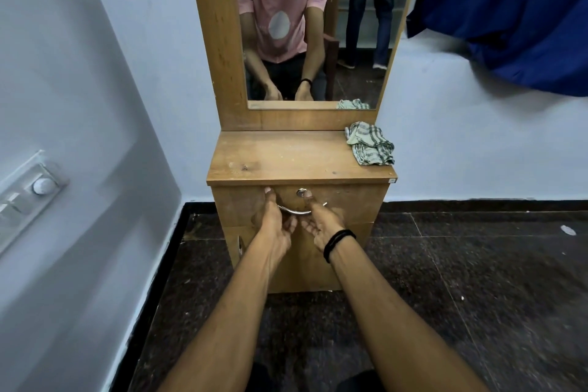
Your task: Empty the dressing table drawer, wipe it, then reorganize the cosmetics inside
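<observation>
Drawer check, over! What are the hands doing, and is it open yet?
Left hand, right hand both grip the handle. Drawer shut. Checked cloth waits on top, nothing blocking.

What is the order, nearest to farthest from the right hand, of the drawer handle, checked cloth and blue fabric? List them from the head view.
1. drawer handle: gripped by the right hand, low centre.
2. checked cloth: on the tabletop, back right corner.
3. blue fabric: hanging high at the far right.
</observation>
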